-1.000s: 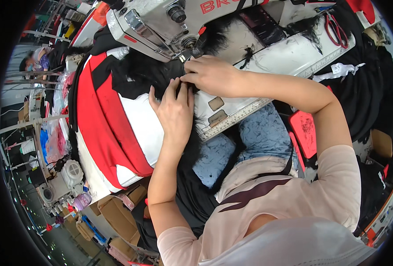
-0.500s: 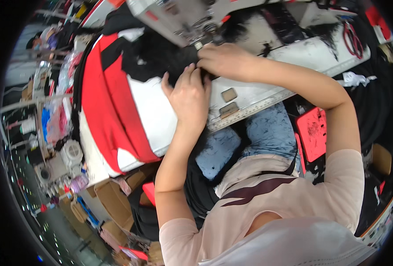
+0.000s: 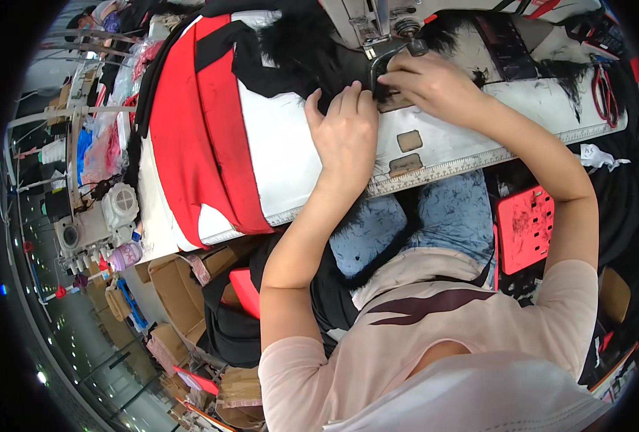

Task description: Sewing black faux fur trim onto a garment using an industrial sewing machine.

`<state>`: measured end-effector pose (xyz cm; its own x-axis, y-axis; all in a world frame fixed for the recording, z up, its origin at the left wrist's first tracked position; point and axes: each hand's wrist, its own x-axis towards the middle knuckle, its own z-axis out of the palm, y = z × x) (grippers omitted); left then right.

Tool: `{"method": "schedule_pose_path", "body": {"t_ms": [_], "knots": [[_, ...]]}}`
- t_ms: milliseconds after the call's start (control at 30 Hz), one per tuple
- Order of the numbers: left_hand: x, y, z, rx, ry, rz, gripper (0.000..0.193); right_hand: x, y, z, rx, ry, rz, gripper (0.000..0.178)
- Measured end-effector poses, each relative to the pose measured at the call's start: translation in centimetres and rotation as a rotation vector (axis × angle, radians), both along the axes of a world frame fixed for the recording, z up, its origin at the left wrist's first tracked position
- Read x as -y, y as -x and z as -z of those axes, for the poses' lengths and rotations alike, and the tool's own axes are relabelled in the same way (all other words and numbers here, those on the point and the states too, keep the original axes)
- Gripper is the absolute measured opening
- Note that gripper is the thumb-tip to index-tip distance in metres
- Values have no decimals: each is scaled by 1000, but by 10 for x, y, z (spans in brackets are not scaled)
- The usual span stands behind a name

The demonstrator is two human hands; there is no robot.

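Observation:
A piece of black furry fabric (image 3: 305, 54) lies on the white sewing table (image 3: 280, 137), its right edge near the presser foot of the sewing machine (image 3: 408, 29). My left hand (image 3: 344, 137) rests on the near edge of that fabric with its fingers spread out. Close to the needle area, my right hand (image 3: 438, 86) has its fingers bent and drawn together. What lies between those fingertips, if anything, is hidden. Long red fabric (image 3: 200, 137) with a black band drapes over the table's left part and hangs past the front edge.
Red-handled scissors (image 3: 605, 97) lie at the table's right end. A ruler strip (image 3: 470, 158) runs along the front edge. Loose black fur (image 3: 568, 79) is scattered at the right. A red plastic stool (image 3: 524, 229) and cardboard boxes (image 3: 179, 291) stand below the table.
My view has shifted, so the table sits further right and slightly higher. The right hand has moved a little away from the left, its fingers more bent. The left stays on the fabric.

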<state>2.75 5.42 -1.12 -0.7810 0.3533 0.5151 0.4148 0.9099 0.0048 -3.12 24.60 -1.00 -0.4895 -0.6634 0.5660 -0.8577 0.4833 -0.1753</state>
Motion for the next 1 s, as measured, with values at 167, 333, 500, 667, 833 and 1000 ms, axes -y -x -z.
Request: {"method": "schedule_pose_path", "body": {"t_ms": [167, 333, 500, 667, 833, 1000], "knots": [[9, -4, 4, -31, -43, 11, 19, -8, 17, 2, -150, -3, 138, 21], [7, -6, 1, 12, -2, -18, 21, -4, 24, 3, -180, -198, 195, 18], [6, -4, -4, 33, 3, 6, 21, -5, 26, 1, -262, -327, 217, 15], [4, -2, 0, 1, 36, 16, 22, -5, 32, 3, -297, -336, 192, 15], [10, -2, 4, -10, 36, 24, 24, 4, 36, 4, -320, -266, 123, 13], [8, 2, 1, -27, -18, 87, 24, 0, 28, -10, -98, -228, 244, 12]]}}
